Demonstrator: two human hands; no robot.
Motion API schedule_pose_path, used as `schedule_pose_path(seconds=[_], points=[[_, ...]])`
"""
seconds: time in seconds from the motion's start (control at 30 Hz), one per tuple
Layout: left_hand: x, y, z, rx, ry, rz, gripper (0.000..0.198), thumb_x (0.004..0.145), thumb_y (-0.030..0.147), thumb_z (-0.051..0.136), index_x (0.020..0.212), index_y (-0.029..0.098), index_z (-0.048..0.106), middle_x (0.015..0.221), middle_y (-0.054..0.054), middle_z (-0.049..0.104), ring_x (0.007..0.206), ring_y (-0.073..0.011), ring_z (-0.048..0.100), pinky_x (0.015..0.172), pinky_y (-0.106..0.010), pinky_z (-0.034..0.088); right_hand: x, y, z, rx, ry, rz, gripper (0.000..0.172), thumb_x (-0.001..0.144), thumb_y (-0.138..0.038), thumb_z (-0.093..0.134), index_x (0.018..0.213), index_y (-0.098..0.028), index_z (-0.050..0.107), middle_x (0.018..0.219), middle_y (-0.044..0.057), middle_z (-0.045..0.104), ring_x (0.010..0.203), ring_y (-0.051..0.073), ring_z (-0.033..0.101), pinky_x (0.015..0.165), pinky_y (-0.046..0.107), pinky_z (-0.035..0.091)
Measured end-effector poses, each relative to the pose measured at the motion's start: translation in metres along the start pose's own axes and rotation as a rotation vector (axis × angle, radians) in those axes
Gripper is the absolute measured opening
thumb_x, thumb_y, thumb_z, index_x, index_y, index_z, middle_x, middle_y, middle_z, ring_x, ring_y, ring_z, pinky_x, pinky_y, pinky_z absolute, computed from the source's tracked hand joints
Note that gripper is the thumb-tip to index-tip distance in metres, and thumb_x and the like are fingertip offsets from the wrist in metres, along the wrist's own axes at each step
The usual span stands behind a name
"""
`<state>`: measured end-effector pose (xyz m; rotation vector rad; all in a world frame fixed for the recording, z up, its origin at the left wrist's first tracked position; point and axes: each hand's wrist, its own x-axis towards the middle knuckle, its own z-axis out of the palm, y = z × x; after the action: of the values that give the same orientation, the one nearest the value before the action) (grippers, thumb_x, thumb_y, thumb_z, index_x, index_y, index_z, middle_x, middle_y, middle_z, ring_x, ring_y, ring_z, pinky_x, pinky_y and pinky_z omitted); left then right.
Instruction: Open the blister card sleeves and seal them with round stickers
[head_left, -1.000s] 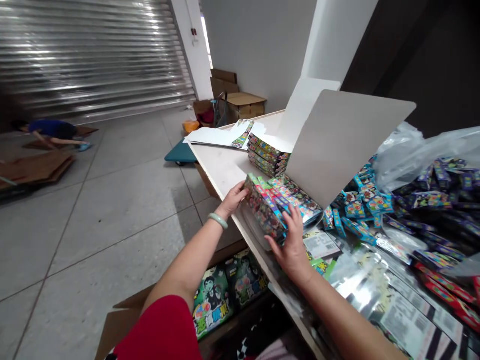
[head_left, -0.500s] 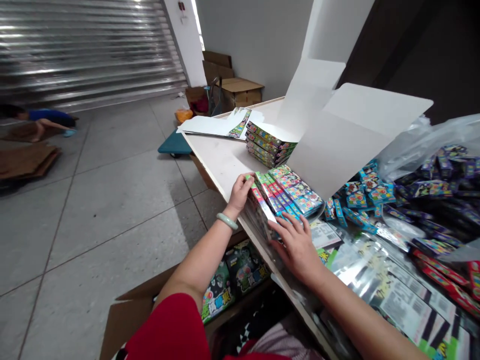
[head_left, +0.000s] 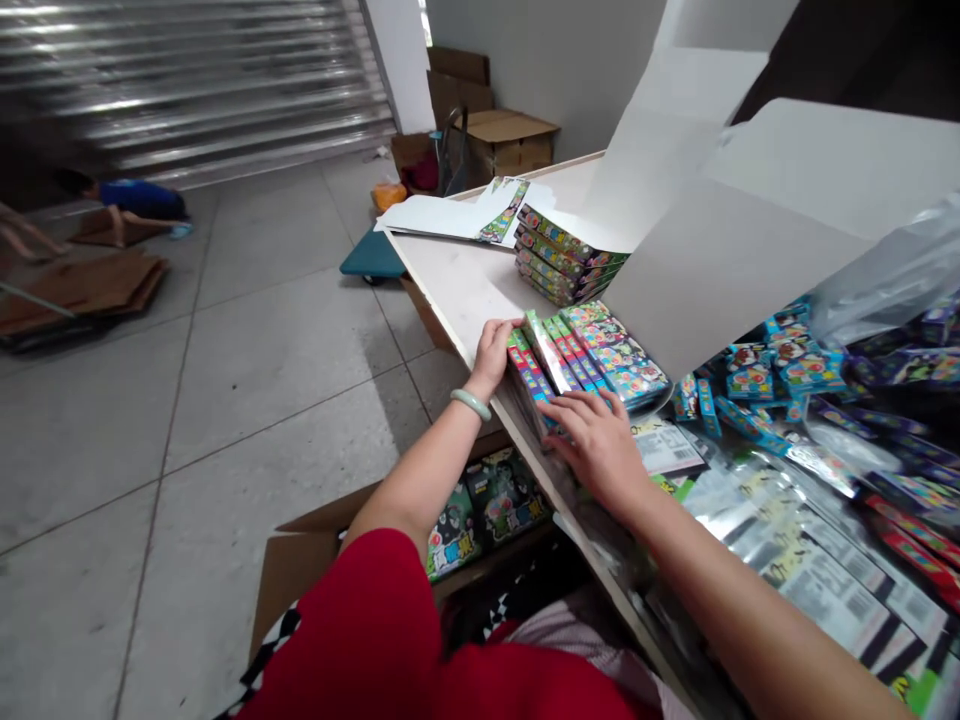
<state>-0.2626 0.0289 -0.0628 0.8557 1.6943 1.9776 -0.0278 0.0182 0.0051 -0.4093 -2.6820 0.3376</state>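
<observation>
A row of small, bright boxes on edge lies on the white table top, packed side by side. My left hand presses its far left end, and my right hand grips its near side, fingers spread over the box edges. Behind the row stands a neat stack of similar boxes. To the right, loose blue boxes lie heaped near shiny foil packets with barcodes.
A white carton flap rises beside the row, with a clear plastic bag at right. Below the table edge, an open cardboard box holds green packets. A person works on the floor by flattened cardboard.
My hands have pressed the boxes from a tilted, loose bunch into a tighter row lying on the table. The view has swung slightly, and the person on the floor has shifted.
</observation>
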Motion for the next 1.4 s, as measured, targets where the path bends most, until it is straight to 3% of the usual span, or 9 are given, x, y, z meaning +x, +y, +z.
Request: schedule_pose_path(seconds=[0.27,0.47,0.63,0.77,0.9,1.03,1.1,1.2,1.4], points=[[0.008,0.001,0.002,0.097,-0.041,-0.007,0.014,0.093,0.031,0.045,0.09,0.019,0.051,0.11,-0.004,0.065,0.108,-0.0155,0.059,0.097,-0.029,0.043,0.0,0.009,0.006,-0.087,-0.062,-0.052,0.027,0.088,-0.023,0.06,0.115,-0.023,0.063,0.127,0.007,0.062,0.122,0.03,0.047,0.104,0.049,0.026],[0.005,-0.001,-0.006,0.178,-0.143,-0.043,0.022,0.092,0.029,0.045,0.11,0.018,0.052,0.111,-0.006,0.064,0.103,-0.0176,0.06,0.094,-0.031,0.045,-0.009,0.012,0.008,-0.029,-0.039,-0.035,0.028,0.09,-0.026,0.057,0.118,-0.021,0.062,0.131,0.01,0.057,0.128,0.031,0.041,0.103,0.05,0.033],[-0.018,0.008,-0.015,0.268,-0.204,-0.011,0.029,0.089,0.04,0.048,0.105,0.018,0.059,0.11,-0.004,0.064,0.108,-0.0197,0.057,0.098,-0.03,0.041,-0.01,0.037,-0.015,0.204,0.007,-0.05,0.029,0.095,-0.033,0.049,0.121,-0.024,0.06,0.124,0.009,0.061,0.117,0.025,0.053,0.098,0.044,0.043],[-0.029,0.017,-0.024,0.344,-0.28,-0.004,0.038,0.087,0.054,0.047,0.094,0.02,0.064,0.094,-0.003,0.068,0.094,-0.0204,0.061,0.088,-0.03,0.048,0.005,0.038,-0.016,0.126,0.053,0.052,0.04,0.095,-0.031,0.047,0.133,-0.021,0.051,0.122,0.012,0.061,0.111,0.026,0.056,0.094,0.042,0.047],[-0.012,0.022,-0.023,0.464,-0.304,0.016,0.036,0.081,0.053,0.057,0.086,0.019,0.065,0.085,-0.003,0.068,0.084,-0.021,0.063,0.08,-0.032,0.051,0.026,0.022,-0.007,-0.055,-0.08,0.047,0.03,0.095,-0.022,0.046,0.117,-0.017,0.065,0.102,0.011,0.068,0.092,0.025,0.062,0.083,0.038,0.05],[-0.003,0.03,-0.017,0.593,-0.34,0.088,0.025,0.08,0.041,0.062,0.09,0.018,0.065,0.086,-0.005,0.068,0.081,-0.0212,0.063,0.076,-0.035,0.053,0.035,0.026,-0.013,0.007,-0.087,0.021,0.026,0.094,-0.02,0.047,0.103,-0.02,0.071,0.1,0.009,0.069,0.09,0.022,0.063,0.083,0.034,0.05],[-0.009,0.042,-0.013,0.654,-0.347,0.178,0.025,0.084,0.037,0.056,0.098,0.018,0.063,0.097,-0.009,0.066,0.093,-0.0249,0.062,0.086,-0.041,0.05,0.04,0.042,-0.024,0.025,-0.074,0.081,0.026,0.094,-0.022,0.047,0.11,-0.02,0.068,0.109,0.008,0.068,0.099,0.021,0.062,0.088,0.033,0.048],[-0.024,0.064,-0.002,0.721,-0.41,0.357,0.025,0.089,0.032,0.05,0.108,0.018,0.06,0.113,-0.012,0.06,0.112,-0.0282,0.052,0.101,-0.048,0.04,0.052,0.071,-0.042,-0.128,-0.127,0.337,0.033,0.096,-0.022,0.043,0.124,-0.015,0.058,0.12,0.013,0.064,0.111,0.025,0.057,0.094,0.035,0.043],[-0.041,0.083,0.024,0.839,-0.699,0.565,0.016,0.09,0.03,0.054,0.101,0.022,0.063,0.108,-0.008,0.061,0.106,-0.0252,0.054,0.097,-0.044,0.044,0.08,0.086,-0.047,-0.252,-0.309,0.532,0.039,0.094,-0.037,0.048,0.113,-0.006,0.063,0.107,0.023,0.067,0.1,0.031,0.064,0.084,0.037,0.047]])
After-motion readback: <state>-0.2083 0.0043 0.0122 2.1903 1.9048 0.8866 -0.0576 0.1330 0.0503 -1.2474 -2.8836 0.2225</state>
